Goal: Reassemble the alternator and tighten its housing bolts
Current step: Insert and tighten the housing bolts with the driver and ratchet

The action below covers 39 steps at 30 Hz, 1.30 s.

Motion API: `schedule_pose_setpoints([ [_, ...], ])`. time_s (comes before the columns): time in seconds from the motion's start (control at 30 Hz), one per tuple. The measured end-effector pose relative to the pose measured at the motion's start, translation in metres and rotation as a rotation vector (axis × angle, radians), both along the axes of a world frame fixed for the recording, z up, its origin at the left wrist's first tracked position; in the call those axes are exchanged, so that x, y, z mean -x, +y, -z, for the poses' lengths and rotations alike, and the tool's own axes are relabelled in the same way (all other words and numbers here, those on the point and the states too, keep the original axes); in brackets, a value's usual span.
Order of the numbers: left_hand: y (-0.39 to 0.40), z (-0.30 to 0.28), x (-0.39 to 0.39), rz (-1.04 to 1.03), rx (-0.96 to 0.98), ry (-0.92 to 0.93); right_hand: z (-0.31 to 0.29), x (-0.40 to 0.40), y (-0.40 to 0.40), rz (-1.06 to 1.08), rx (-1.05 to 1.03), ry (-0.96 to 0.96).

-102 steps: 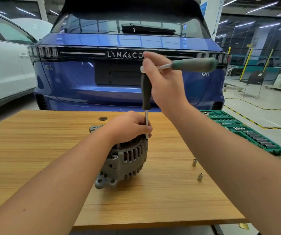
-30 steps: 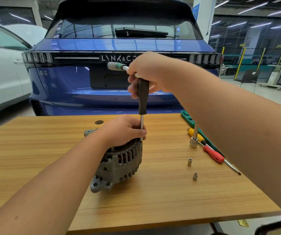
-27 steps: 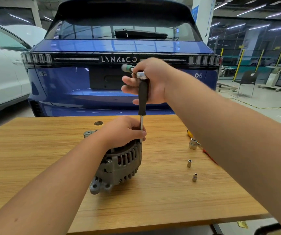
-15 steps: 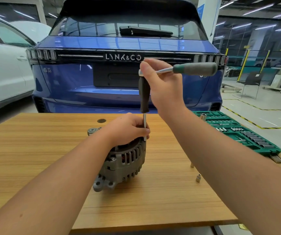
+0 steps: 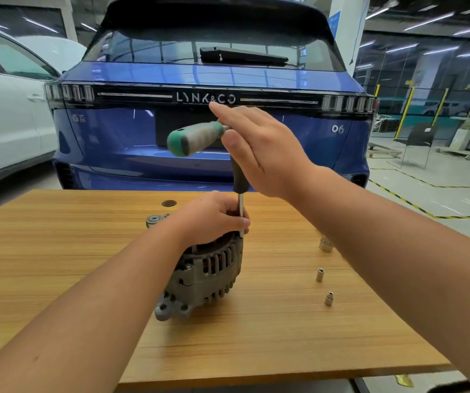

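The grey alternator (image 5: pixel 205 273) stands on its side on the wooden table (image 5: pixel 58 265). My left hand (image 5: pixel 211 217) rests on its top, with the fingers curled round the thin steel extension bar (image 5: pixel 240 207) that rises from the housing edge. The bar runs up through a black grip (image 5: pixel 238 177) to a ratchet whose green and grey handle (image 5: pixel 194 139) points left and toward me. My right hand (image 5: pixel 262 154) is at the ratchet head, fingers straight, with the handle lying between thumb and forefinger. The bolt and socket are hidden under my left hand.
Three loose sockets (image 5: pixel 325 243) (image 5: pixel 320 275) (image 5: pixel 329 299) lie to the right of the alternator. A small pulley (image 5: pixel 154 221) sits behind my left hand, near a round table grommet (image 5: pixel 168 203). A blue car (image 5: pixel 114 143) stands just beyond the table, a white car (image 5: pixel 7 123) at left.
The ratchet handle has swung from pointing right to pointing left and toward me. My right hand's fingers have straightened. My left hand and the alternator have stayed put.
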<state>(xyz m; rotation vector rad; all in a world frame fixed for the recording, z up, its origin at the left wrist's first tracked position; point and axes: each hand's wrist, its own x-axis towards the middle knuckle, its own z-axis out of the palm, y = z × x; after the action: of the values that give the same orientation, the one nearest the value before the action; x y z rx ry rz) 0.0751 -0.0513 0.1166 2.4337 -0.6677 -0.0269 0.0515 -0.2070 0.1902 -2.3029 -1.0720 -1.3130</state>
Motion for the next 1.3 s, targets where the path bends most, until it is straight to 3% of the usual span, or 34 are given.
schedule_pose_setpoints([
  [0.13,-0.002,-0.001,0.001,-0.003,-0.030,0.007,-0.015,0.004,0.000,0.090,0.072,0.074],
  [0.27,-0.001,-0.002,0.002,-0.005,-0.022,0.014,-0.045,0.004,0.013,0.409,0.265,0.186],
  [0.37,0.000,0.000,0.001,0.002,-0.019,0.019,-0.062,0.000,0.027,0.558,0.208,0.386],
  [0.43,0.000,0.001,0.000,0.011,-0.023,0.018,-0.069,-0.004,0.034,0.491,0.014,0.716],
  [0.53,0.000,0.000,-0.001,0.007,-0.019,0.020,-0.066,-0.004,0.028,0.174,-0.516,1.261],
  [0.63,0.000,-0.001,-0.001,0.003,-0.019,0.032,-0.050,-0.008,0.018,-0.261,-1.004,1.465],
  [0.73,-0.001,-0.003,-0.001,-0.002,-0.051,0.013,-0.028,-0.014,0.016,-0.506,-1.323,1.424],
  [0.8,-0.001,-0.003,-0.001,0.003,-0.056,0.010,-0.017,-0.013,0.017,-0.613,-1.425,1.358],
  [1.0,-0.002,-0.004,0.001,0.019,-0.009,0.048,0.007,-0.002,0.009,-0.895,-1.328,1.170],
  [1.07,-0.003,-0.005,0.001,0.015,-0.008,0.048,0.011,-0.002,0.008,-0.802,-1.287,1.001],
  [1.17,-0.004,-0.005,0.001,0.013,-0.016,0.052,0.015,0.000,0.012,-0.499,-1.170,0.632],
  [1.3,-0.003,-0.006,0.003,0.011,-0.027,0.047,0.022,0.003,0.025,-0.382,-1.075,0.361],
])
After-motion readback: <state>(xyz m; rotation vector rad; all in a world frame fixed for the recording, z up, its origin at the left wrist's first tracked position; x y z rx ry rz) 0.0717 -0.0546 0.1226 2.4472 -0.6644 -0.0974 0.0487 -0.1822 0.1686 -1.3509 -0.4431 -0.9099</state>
